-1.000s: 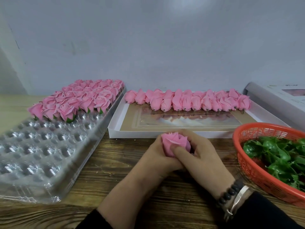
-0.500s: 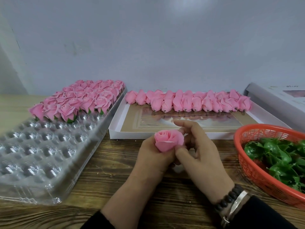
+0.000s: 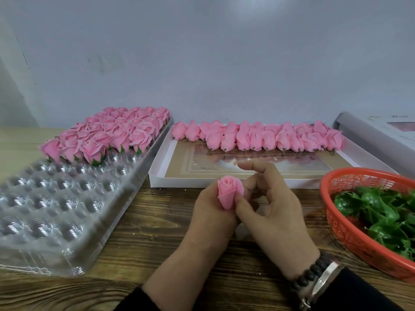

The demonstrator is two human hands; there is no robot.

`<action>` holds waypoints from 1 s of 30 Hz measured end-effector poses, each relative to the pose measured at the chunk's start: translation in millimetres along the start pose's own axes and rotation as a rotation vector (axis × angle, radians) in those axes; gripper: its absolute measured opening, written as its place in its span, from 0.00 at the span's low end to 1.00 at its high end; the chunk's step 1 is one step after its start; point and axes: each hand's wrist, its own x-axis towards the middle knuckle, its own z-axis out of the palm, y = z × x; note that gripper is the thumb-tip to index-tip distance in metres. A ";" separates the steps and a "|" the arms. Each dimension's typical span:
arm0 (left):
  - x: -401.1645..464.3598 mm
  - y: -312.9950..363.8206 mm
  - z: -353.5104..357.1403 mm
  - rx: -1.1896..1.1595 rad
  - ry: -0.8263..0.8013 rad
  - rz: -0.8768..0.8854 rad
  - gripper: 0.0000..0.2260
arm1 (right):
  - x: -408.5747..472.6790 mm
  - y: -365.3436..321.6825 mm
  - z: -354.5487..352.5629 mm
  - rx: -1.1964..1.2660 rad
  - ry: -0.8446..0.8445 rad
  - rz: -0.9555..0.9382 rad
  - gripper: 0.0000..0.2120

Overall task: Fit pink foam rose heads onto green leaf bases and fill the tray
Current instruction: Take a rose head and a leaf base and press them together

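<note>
Both hands' grip clamps the rose head (bloom up) between left hand and right hand.

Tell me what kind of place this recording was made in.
Probably a small craft-assembly workbench, at home or in a workshop. A clear blister tray partly filled with finished pink roses, a flat box with a row of loose rose heads, and an orange basket of green leaf bases sit on a wooden table against a plain wall.
</note>
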 end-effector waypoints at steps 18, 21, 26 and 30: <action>2.9 -3.1 -5.9 -0.485 0.065 -0.135 0.08 | -2.6 7.1 14.2 0.053 -0.105 0.095 0.20; 2.0 -6.0 -1.3 -0.540 0.061 -0.151 0.05 | -2.8 7.7 15.5 0.055 -0.058 0.129 0.19; 3.9 -6.7 -3.2 -0.506 0.005 -0.205 0.15 | -2.0 5.1 13.4 0.199 -0.031 0.236 0.13; 5.7 -1.0 -6.0 -0.499 0.046 -0.251 0.23 | -2.0 0.6 9.3 0.339 -0.155 0.324 0.05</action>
